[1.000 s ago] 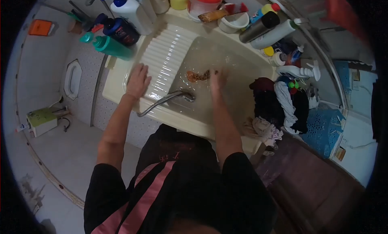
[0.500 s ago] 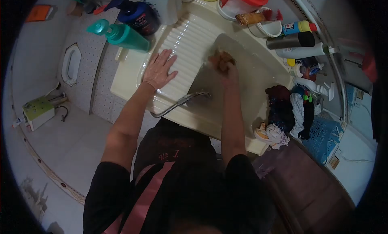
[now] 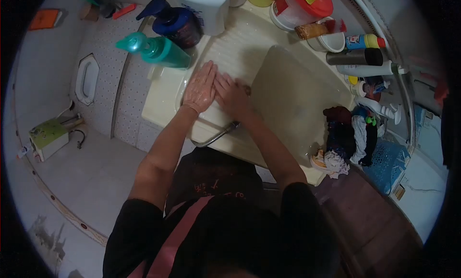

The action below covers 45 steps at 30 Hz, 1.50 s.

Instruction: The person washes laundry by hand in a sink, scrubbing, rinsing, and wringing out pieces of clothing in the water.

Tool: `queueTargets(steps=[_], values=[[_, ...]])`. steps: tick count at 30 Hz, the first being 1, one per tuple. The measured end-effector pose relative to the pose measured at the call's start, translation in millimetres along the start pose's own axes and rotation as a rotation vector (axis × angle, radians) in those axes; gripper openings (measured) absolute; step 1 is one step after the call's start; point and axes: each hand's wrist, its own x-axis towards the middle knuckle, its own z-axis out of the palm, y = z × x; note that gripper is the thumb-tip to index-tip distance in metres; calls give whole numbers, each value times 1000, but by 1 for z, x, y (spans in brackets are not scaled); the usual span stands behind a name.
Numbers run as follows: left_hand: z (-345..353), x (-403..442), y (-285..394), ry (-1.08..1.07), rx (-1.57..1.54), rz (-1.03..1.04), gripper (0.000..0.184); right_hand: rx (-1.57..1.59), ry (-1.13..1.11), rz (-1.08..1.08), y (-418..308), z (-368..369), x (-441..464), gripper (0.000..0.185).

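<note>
A brown item [image 3: 247,90] pokes past the right hand [image 3: 231,95] — grip unclear — left hand [image 3: 199,90] flat.

Dim, greyish light it was, and the black shirt [image 3: 240,220] lay nearly featureless in gloom! Soft glints caught the teal bottle [image 3: 165,52], a shadow fell across the ridged washboard [image 3: 235,47], and fisheye distortion bowed the wall [image 3: 43,67] toward blackened corners.

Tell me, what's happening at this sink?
A person's left hand lies on the ribbed washboard of the sink. The right hand is right beside it; a small dark bit shows at its edge, too little to name. Cloudy water stands in the sink, and clothes are heaped at one corner.
</note>
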Motion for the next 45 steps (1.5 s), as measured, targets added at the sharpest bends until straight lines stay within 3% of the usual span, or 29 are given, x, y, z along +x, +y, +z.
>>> queueTargets(steps=[2,4,6,9,11,15,18,21,23,26,29,31,33,35,36,38,40,42,45], values=[[-5,0,3,-27,-36,-27,59,12,-103,-22,3,1,5,47],[-5,4,1,-27,-7,-24,58,-260,-8,56,38,7,45,48],[-5,2,3,-19,-22,-21,58,-340,161,259,83,5,100,48],[-8,1,5,-9,-40,-20,57,-502,165,299,94,9,117,47],[-4,2,1,-14,-28,-9,58,-351,-44,291,63,6,82,47],[-1,2,2,-29,-62,-55,59,-186,-148,159,-20,-8,-2,48],[-1,5,2,-77,-98,-126,59,-191,-62,94,24,-1,38,49],[-2,4,2,-89,-68,-87,58,-230,82,187,80,15,104,50],[-2,2,3,-86,-47,-78,58,-284,160,409,80,13,119,47],[-3,3,2,-52,-47,-67,59,-248,-8,451,23,-14,70,43],[-1,3,3,-37,-58,-74,60,-163,-72,412,-14,-15,9,41],[1,6,0,-36,-43,-66,58,-98,-61,153,-5,-12,2,39],[-3,6,4,0,-61,-61,53,-198,27,58,40,1,46,38],[-1,3,5,2,-44,-61,51,-215,292,149,87,15,93,36],[-1,4,5,13,-31,-57,49,-217,300,152,91,15,100,36],[0,5,1,24,-35,-23,48,-254,309,270,86,15,107,32],[-1,4,3,-5,-60,-41,48,-71,224,162,55,8,62,30],[-3,6,6,-16,-40,-46,49,-70,171,104,18,8,4,30],[-1,6,1,-21,-46,-31,49,-37,186,27,0,-7,-13,31]])
